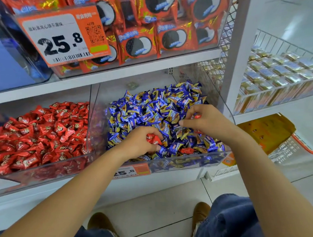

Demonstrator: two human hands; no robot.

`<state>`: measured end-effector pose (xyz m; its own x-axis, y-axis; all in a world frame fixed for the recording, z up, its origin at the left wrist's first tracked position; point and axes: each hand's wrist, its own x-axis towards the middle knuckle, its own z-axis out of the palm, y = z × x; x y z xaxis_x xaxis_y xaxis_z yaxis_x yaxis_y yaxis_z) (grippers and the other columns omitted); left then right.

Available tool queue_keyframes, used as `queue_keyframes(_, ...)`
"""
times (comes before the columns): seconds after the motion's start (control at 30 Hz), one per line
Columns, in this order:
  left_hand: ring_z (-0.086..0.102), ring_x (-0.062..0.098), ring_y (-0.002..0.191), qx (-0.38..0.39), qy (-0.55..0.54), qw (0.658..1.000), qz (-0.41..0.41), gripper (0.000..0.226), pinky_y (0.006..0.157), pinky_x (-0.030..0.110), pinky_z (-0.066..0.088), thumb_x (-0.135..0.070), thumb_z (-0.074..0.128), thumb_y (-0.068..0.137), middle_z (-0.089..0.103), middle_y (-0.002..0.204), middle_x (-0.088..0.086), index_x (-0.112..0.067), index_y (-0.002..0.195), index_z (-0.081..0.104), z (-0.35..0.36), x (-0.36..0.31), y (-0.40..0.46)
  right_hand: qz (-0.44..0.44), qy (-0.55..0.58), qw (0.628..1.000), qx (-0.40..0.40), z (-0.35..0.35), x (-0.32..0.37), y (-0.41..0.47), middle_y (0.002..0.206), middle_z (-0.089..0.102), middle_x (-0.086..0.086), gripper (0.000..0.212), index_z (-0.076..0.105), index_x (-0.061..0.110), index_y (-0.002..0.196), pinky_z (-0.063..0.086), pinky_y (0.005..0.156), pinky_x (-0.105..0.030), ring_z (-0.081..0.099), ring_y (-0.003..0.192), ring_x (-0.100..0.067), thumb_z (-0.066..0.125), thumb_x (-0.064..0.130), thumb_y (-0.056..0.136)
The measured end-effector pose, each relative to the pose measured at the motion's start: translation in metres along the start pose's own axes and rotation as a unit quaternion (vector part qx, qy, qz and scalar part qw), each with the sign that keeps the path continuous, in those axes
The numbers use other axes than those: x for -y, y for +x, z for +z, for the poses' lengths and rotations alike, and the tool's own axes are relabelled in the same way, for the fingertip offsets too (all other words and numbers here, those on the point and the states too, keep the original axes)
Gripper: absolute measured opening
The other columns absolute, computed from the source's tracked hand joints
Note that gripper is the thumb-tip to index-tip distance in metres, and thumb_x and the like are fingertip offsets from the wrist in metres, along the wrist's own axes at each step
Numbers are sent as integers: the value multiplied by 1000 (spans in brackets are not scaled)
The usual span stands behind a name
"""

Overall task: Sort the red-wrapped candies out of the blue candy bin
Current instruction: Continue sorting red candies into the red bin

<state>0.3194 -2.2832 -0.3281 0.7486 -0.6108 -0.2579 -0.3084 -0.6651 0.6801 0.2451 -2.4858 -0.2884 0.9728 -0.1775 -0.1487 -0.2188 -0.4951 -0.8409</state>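
Both my hands are down in the blue candy bin [189, 161], the clear tub on the lower shelf heaped with blue-and-gold wrapped sweets. My left hand [141, 143] is curled over near the front wall of the bin, fingers closed round a small clutch of red-wrapped candies [153, 138]; I can see red foil poking out between thumb and fingers. My right hand [206, 121] sits further back and to the right on the heap, fingers bent, with a bit of red [197, 116] showing at the fingertips and another speck of red under the palm, so it looks like it pinches red wrappers too, though most of that is hidden. One loose red candy [186, 150] lies among the blue ones just right of my left hand, close to the front wall. Next door on the left, behind a clear divider, the red candy bin [39, 168] is piled full of red sweets. Above, a shelf bin holds red cookie packs [138, 44] with a price tag [63, 35] reading 25.8. To the right, a wire basket [281, 96] carries gold-wrapped pieces.
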Motion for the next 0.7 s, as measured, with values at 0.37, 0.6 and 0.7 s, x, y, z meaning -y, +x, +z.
queue_keyframes(0.37,54,8,47,-107,-142,984,-24,19,53,19,50,-4,70,83,61,74,2,-19,87,59,-14,-1,-8,-14,-148,972,180,1,-15,-2,83,70,11,23,74,18,92,54,61,-20,67,73,-25,79,32,74)
queue_keyframes(0.6,63,11,71,-102,-235,965,-46,22,60,17,53,-2,73,80,62,91,1,-17,91,63,-14,-8,-10,-27,-236,958,158,6,-16,-2,82,68,4,16,68,20,84,51,71,-26,66,75,-19,73,34,79)
queue_keyframes(0.7,63,14,84,-106,-284,951,-57,24,66,19,54,1,71,80,62,99,0,-19,91,64,-20,-10,-12,-32,-130,986,101,-1,-10,-3,80,64,3,15,61,17,88,56,59,-29,66,62,-15,69,29,83)
